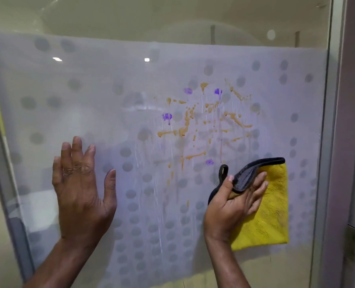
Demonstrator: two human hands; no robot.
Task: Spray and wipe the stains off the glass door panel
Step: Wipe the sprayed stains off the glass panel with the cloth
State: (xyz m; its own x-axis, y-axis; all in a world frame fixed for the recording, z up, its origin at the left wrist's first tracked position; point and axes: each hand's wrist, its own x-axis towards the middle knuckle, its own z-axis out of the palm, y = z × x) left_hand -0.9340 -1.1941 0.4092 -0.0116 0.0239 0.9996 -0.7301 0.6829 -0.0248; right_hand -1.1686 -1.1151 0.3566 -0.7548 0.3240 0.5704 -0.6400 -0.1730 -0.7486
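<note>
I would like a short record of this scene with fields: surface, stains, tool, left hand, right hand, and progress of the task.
surface: frosted glass door panel with a grey dot pattern
stains: orange-brown splatters and purple spots, with drips running down
tool: yellow microfibre cloth with dark edging, folded, below and right of the stains
left hand: open, fingers spread, at the glass left of the stains; contact unclear
right hand: grips the cloth
progress: stains not yet wiped; no spray bottle visible

Left hand [83,190] flat on glass door panel [89,90], right hand [232,202] w/ yellow cloth [270,215] below stains [203,125].
</note>
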